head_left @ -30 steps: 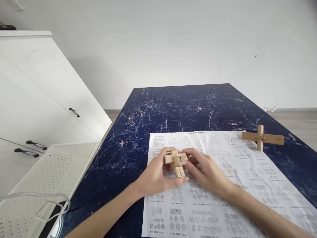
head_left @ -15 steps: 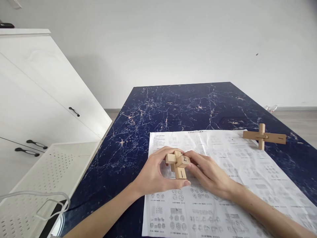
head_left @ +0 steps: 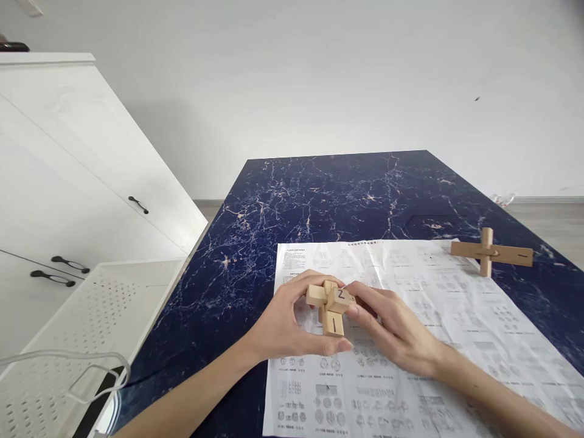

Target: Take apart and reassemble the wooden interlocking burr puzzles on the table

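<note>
Fingers (head_left: 328, 347) of both hands clamp the wooden puzzle (head_left: 331, 302) over the sheet (head_left: 433, 316); wooden cross (head_left: 490, 252) well apart.

A: Entry one, wooden puzzle (head_left: 331, 304): what differs from a second ago?

B: It sits slightly lower and further right over the instruction sheet (head_left: 410, 340); the block marked 2 now tilts and juts more to the right, and the block marked 1 below it shows more of its length.

A: Entry two, hands?

B: Left hand (head_left: 285, 325): thumb now stretched further under the block marked 1. Right hand (head_left: 395, 328): drawn a little right and lower, fingertips at the block marked 2.

A: Entry three, wooden cross (head_left: 490, 252)?

B: Appears shifted slightly right in view only.
</note>
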{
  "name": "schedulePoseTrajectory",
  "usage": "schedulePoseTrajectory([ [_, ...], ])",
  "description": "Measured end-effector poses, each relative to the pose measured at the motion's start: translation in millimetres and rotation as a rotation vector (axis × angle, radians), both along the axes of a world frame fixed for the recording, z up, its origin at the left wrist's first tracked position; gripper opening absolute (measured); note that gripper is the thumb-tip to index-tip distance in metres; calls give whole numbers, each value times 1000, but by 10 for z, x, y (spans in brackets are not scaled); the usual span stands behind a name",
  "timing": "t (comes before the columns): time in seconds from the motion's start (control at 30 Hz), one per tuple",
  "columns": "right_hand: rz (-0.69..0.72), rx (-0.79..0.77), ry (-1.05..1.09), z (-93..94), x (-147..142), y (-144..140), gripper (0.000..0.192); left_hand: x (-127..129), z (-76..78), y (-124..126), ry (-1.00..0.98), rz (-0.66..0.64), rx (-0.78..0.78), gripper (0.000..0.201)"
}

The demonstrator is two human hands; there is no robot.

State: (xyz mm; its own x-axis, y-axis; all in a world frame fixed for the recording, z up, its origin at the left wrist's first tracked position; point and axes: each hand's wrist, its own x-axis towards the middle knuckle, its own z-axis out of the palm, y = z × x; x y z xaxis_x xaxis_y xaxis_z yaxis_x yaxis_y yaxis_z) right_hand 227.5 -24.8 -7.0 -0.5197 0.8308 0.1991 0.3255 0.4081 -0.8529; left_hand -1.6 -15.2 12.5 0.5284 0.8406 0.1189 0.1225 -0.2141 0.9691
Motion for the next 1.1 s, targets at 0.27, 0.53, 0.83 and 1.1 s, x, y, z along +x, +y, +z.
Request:
schedulePoseTrajectory([
  [0.27, 14, -5, 18, 14, 4, -15, 37, -11, -31, 6, -6, -1, 52, 62],
  [0.53, -10, -23, 44, -121, -30, -43, 26, -40, -27, 22, 2, -57, 40, 67],
  [0.83, 26, -255, 176, -108, -92, -69, 35, 24, -37, -29, 26, 45, 60, 66],
  [1.1, 86, -408, 234, -40, -68, -76, 55, 11, -34, -28, 50, 64, 168, 68],
])
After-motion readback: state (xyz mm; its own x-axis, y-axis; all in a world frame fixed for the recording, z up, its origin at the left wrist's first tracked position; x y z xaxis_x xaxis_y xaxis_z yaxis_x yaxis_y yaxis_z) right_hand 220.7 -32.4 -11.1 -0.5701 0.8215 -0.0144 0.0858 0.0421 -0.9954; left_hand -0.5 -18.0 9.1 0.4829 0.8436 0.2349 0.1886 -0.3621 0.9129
